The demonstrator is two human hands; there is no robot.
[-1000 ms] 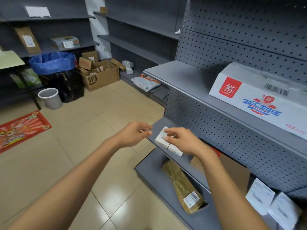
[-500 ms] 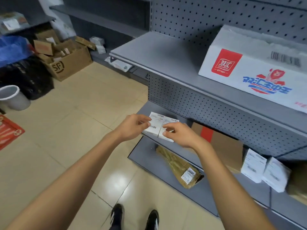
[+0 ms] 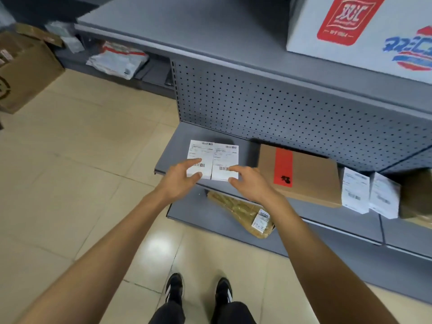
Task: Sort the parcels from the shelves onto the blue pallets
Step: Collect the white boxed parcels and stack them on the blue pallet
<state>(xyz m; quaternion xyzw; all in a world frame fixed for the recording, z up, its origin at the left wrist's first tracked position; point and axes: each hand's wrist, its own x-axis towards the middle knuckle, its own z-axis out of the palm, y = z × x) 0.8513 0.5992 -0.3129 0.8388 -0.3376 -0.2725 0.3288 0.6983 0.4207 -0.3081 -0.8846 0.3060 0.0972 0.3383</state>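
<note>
Grip: the left hand [image 3: 180, 177] pinches the left half of the white parcel [image 3: 213, 159], thumb on its label face and fingers curled under the near edge; the right hand [image 3: 251, 181] pinches the right half the same way.
Parcel position: held in front of the middle shelf [image 3: 173, 157], near its left end; whether its far edge rests on the shelf I cannot tell from this angle.
Long axis: left to right, across both hands, label face up.
Nearer hand: neither; the two sit evenly at the near corners.
Neighbours: a brown flat box [image 3: 304, 176] just beside the right hand; a crinkled brown packet [image 3: 243, 213] on the shelf below.
Pallets: not in view, so the carry likely means turning away from the shelves.
</note>
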